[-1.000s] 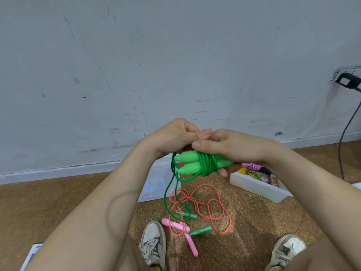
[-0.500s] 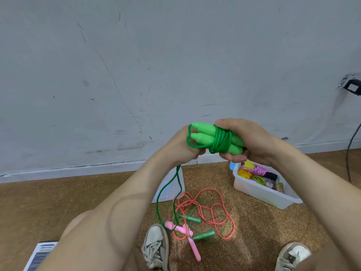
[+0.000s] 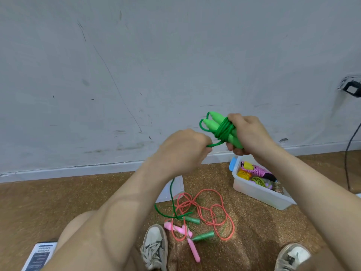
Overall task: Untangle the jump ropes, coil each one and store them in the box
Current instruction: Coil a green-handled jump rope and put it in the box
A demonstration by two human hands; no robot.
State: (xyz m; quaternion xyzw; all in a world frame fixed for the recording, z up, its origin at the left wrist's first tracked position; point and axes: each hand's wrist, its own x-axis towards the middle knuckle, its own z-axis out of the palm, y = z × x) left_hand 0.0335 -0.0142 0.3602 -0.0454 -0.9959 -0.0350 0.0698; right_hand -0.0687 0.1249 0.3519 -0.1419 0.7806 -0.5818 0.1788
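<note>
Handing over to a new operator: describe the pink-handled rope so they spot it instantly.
On the brown floor, left of the white box and between two sneakers, find the coral cord. It has pale pink handles; its neighbour has dark green handles.

Bare left forearm [image 3: 125, 208], bare right forearm [image 3: 312, 184], bare knee [image 3: 78, 229], 2 scuffed white sneakers [image 3: 155, 247], grey laces [image 3: 150, 251]

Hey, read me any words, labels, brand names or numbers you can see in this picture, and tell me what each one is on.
Nothing here can be read.
The printed sheet on the floor at bottom left: lines of print on a dark panel, too blurred to read.
The green jump rope and the box: no lettering visible.
</note>
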